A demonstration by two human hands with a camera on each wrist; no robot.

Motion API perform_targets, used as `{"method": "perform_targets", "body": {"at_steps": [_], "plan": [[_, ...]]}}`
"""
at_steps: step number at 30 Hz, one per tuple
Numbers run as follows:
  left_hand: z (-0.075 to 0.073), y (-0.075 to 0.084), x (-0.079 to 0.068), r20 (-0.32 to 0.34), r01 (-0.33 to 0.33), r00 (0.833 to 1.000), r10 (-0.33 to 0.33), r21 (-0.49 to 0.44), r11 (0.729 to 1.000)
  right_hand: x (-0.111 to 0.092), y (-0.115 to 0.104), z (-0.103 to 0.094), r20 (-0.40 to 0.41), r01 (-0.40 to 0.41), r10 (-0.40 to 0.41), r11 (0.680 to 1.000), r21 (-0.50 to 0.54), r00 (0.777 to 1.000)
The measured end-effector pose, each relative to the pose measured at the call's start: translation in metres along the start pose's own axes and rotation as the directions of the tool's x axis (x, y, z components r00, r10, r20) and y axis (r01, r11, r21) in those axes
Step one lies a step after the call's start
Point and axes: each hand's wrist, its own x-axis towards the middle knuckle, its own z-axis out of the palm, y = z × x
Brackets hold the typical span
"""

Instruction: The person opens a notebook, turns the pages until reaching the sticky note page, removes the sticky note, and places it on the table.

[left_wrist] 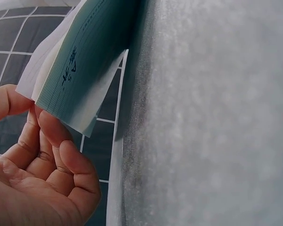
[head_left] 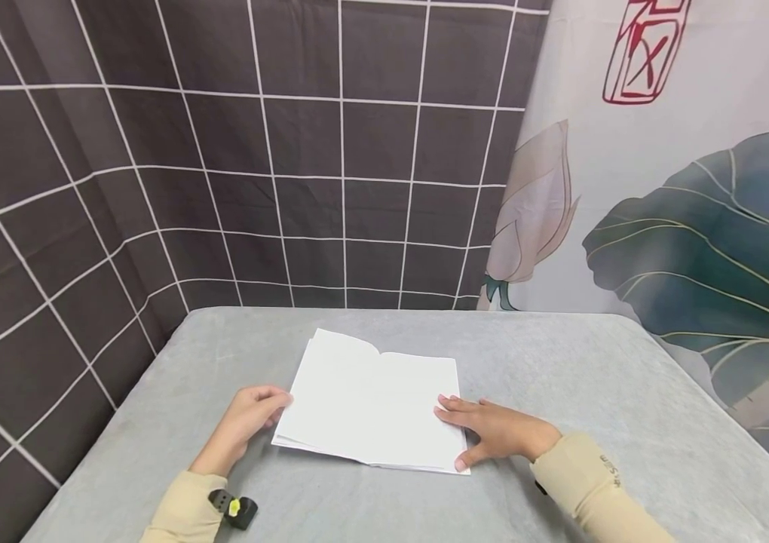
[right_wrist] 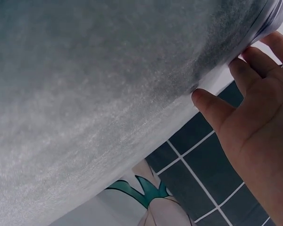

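An open notebook (head_left: 371,407) with blank white pages lies on the grey table (head_left: 561,362). My left hand (head_left: 252,415) is at its left edge with fingers curled. In the left wrist view the thumb and fingers (left_wrist: 49,125) pinch the lifted left side, where the green lined cover (left_wrist: 89,56) and white pages show. My right hand (head_left: 493,430) rests flat on the right page near its lower corner, fingers straight. In the right wrist view its fingertips (right_wrist: 247,66) touch the notebook's edge (right_wrist: 276,14) on the table (right_wrist: 108,84).
A dark curtain with a white grid (head_left: 255,151) hangs behind and to the left of the table. A pale curtain with a lotus print (head_left: 683,188) hangs on the right. A small black and yellow device (head_left: 235,507) sits at my left wrist.
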Motion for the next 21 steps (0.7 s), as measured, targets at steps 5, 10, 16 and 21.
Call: {"method": "perform_targets", "body": {"at_steps": [5, 10, 16, 21], "plan": [[0.0002, -0.001, 0.0008, 0.006, -0.001, 1.0, 0.001, 0.001, 1.0, -0.0004, -0.001, -0.0003, 0.001, -0.02, 0.02, 1.0, 0.018, 1.0], [-0.0005, -0.0011, 0.0013, 0.021, -0.001, 1.0, 0.001, 0.001, 1.0, -0.0003, -0.0014, -0.0004, 0.002, -0.027, 0.027, 0.999, 0.034, 1.0], [-0.002, -0.003, 0.0018, 0.043, -0.006, 0.999, 0.006, -0.014, 1.0, -0.0004, -0.0023, 0.0002, -0.01, -0.031, 0.031, 0.999, 0.028, 0.999], [-0.0037, -0.0032, 0.0041, 0.027, 0.005, 1.0, -0.004, -0.032, 0.999, -0.0001, -0.0022, -0.0001, -0.011, -0.032, 0.032, 0.999, 0.029, 0.999]]}}
